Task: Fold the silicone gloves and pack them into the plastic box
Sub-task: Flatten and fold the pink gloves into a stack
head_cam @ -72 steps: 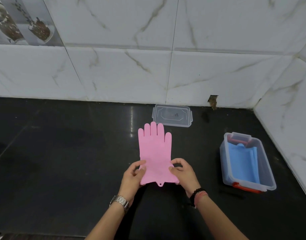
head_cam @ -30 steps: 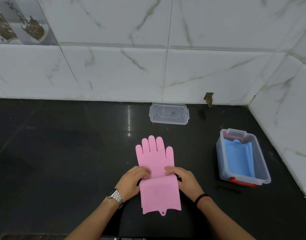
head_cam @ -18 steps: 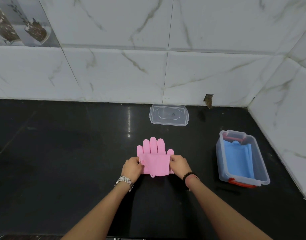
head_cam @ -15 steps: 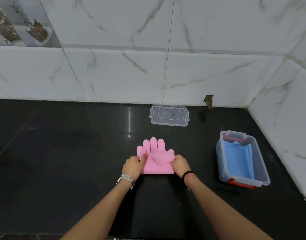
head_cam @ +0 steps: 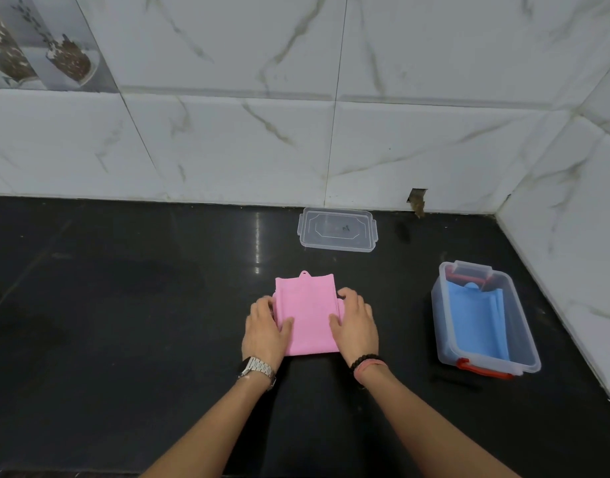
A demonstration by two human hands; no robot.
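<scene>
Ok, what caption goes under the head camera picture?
Both hands press a folded pink glove flat beside the open box.

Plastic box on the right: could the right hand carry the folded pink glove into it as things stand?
Probably yes. The plastic box stands open, its lid lying apart by the wall, and bare counter separates it from the right hand. A blue glove already lies inside, seemingly with room above.

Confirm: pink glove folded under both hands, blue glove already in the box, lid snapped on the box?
Not quite. The head view shows the lid lying off on the counter by the wall, and the plastic box open. The rest holds: left hand and right hand on the folded pink glove, blue glove inside.
</scene>
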